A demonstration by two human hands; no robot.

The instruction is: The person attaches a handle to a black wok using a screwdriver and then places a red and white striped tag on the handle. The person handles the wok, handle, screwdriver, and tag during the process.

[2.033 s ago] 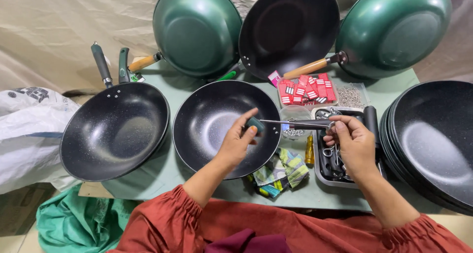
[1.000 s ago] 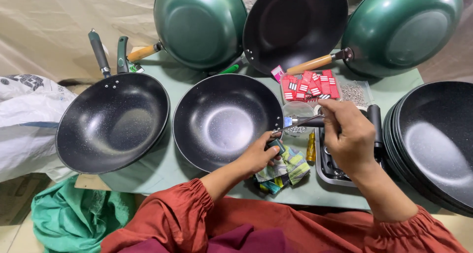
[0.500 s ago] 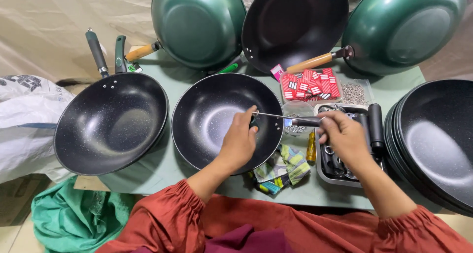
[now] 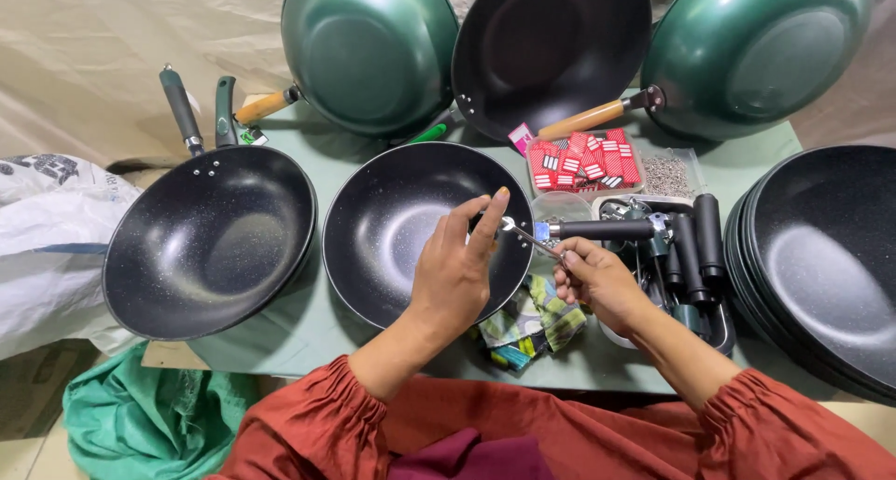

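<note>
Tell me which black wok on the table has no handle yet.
The middle wok under the left hand; the left-side wok already has a riveted handle.

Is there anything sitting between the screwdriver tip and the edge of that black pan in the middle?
Nothing visible does. The right hand holds the thin screwdriver, whose tip reaches the right rim of the handleless black pan. The left hand rests there too, its fingers pinching at the tip beside the black handle.

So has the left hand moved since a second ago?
Yes. The left hand has come up from the coloured packets at the table's near edge and now hangs over the middle wok's right rim.
</note>
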